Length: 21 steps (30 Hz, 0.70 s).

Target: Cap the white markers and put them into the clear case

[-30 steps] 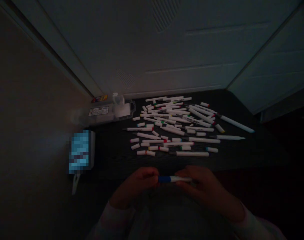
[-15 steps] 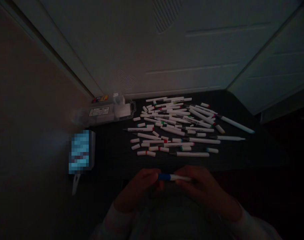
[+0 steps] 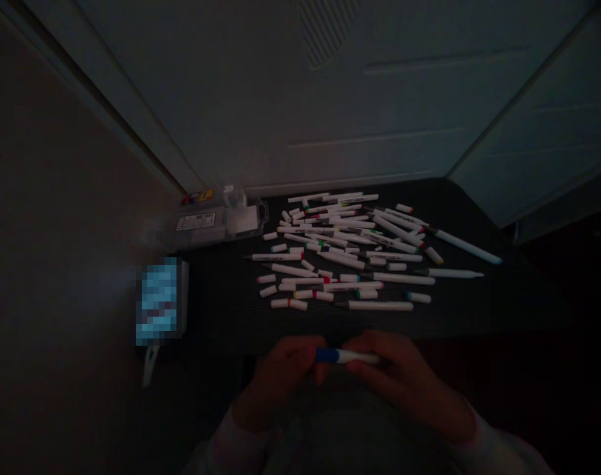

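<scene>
Both of my hands hold one white marker with a blue section, level in front of the table's near edge. Closed round its blue end is my left hand, its fingers hiding the tip. My right hand pinches the white barrel, and the far end disappears under its fingers. Beyond my hands, many white markers lie scattered, some uncapped with dark grip ends. Loose white caps with coloured bands are mixed among them.
A clear plastic case with a label lies at the back left of the dark table. In front of it stands a lit device with a strap, its screen blurred out. A pale panelled door rises behind. The light is dim.
My left hand has shifted slightly to the right along the marker's blue end, and its fingers have re-gripped. The right hand stays nearly still. The scattered markers and caps have not moved.
</scene>
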Available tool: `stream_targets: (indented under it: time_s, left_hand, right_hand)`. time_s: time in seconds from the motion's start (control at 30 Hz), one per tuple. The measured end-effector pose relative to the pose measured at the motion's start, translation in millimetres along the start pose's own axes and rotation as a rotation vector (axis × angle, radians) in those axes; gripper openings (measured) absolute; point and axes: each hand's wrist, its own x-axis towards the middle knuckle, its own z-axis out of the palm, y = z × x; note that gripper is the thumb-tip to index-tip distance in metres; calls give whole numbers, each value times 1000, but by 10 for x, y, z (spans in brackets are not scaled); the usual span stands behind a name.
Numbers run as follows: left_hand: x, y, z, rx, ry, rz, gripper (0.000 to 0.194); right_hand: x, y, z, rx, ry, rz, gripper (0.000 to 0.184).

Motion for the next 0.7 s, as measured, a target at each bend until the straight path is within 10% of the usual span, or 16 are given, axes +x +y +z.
stream_targets:
  time_s: [0.7]
  left_hand:
    - [-38,60,-26,15,-75,-26,50]
  right_hand:
    - [-22,-20,-23,-61,31,-79,22]
